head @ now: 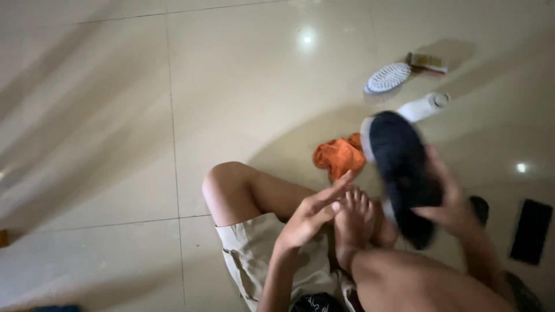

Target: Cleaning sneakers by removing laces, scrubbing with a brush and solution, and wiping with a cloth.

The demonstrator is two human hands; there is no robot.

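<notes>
I see my right hand (448, 202) clamped round a dark rounded shoe (402, 173) at right of centre, my left hand (312, 216) open-fingered beside a crumpled orange cloth (338, 156).

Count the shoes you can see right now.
1 for certain: the dark shoe in the right hand. A dark shape behind that hand may be another; too hidden to tell.

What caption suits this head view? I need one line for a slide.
Seated on a tiled floor, right hand holds a dark shoe; left hand open.
</notes>
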